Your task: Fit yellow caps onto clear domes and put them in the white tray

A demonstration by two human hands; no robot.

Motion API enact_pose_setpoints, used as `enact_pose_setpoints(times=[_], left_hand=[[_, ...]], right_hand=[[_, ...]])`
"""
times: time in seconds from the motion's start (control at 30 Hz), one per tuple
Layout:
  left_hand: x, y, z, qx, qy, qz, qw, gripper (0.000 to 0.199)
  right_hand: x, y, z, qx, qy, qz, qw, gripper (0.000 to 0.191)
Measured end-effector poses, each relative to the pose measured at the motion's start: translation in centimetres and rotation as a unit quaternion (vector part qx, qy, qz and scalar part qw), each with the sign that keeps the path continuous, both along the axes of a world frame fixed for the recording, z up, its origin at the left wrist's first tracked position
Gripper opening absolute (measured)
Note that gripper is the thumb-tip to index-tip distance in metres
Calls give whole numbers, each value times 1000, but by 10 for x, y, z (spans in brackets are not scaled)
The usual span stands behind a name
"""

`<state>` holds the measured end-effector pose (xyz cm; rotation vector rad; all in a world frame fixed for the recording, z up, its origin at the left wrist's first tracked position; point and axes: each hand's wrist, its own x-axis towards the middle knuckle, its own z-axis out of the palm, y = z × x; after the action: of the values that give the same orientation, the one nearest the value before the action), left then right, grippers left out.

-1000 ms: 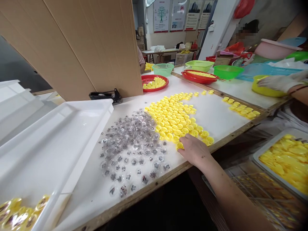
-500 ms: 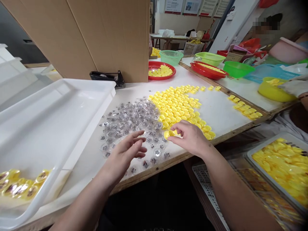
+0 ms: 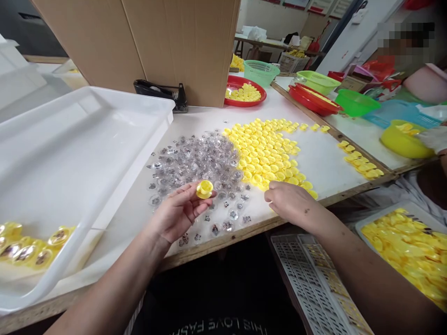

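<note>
A small yellow cup is pinched between the thumb and fingers of my left hand, its hollow side facing up. Below and behind that hand, many clear plastic pieces with small dark prints lie heaped on the white table. To their right spreads a packed group of yellow cups. At the near edge of this group is my right hand, fingers curled together; whatever they hold, if anything, is hidden behind them.
At the left stands a large white tray, with yellow pieces near its lower corner. A black tape dispenser sits by a cardboard sheet. Red bowl behind; yellow pieces fill a bin at right. A person's gloved hand is far right.
The yellow cup has passed from my right hand to my left, whose fingers were apart and bare before. My right hand has shifted slightly right. The camera view has tilted down.
</note>
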<state>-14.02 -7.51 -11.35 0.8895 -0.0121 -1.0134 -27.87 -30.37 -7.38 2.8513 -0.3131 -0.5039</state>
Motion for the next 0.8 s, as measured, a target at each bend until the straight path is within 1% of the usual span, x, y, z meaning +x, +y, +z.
enact_pose_setpoints(times=[0.03, 0.1, 0.2, 0.27, 0.33, 0.4, 0.47, 0.5, 0.53, 0.6, 0.63, 0.67, 0.7, 0.8], left_hand=[[4, 4, -2, -2, -4, 8, 1000, 20], [8, 8, -6, -6, -11, 23, 1000, 21], [9, 10, -9, -2, -8, 46, 999, 22], [8, 10, -10, 1, -4, 54, 999, 22], [7, 10, -12, 3, -2, 51, 999, 22], [6, 10, -13, 2, 0, 32, 999, 24], [5, 10, -14, 2, 4, 8, 1000, 25], [4, 10, -14, 3, 7, -2, 1000, 25], [4, 9, -14, 5, 8, -9, 1000, 25], [3, 8, -14, 8, 10, -19, 1000, 25], [2, 8, -14, 6, 10, -24, 1000, 25], [2, 8, -15, 2, 10, -30, 1000, 25], [2, 8, -15, -2, 10, -34, 999, 24], [2, 8, -16, -13, 12, -40, 999, 21]], right_hand=[[-2, -1, -4, -19, 28, 3, 999, 21], [-2, -1, -12, -30, 41, 3, 999, 23], [1, -2, -22, -28, 45, -6, 999, 27], [3, -3, -24, -18, 45, -3, 999, 26], [5, -3, -24, -4, 36, 1, 999, 24], [6, 1, -20, 15, 21, 4, 1000, 22], [9, 9, -13, 75, -37, 12, 996, 20], [11, 15, -10, 124, -85, 21, 988, 17], [14, 22, -6, 179, -142, 34, 973, 15], [23, 39, 0, 276, -251, 67, 925, 11], [29, 48, 2, 307, -287, 84, 904, 10], [35, 57, 3, 325, -312, 99, 887, 10], [41, 65, 4, 334, -327, 113, 877, 12], [55, 81, 4, 339, -330, 149, 868, 12]])
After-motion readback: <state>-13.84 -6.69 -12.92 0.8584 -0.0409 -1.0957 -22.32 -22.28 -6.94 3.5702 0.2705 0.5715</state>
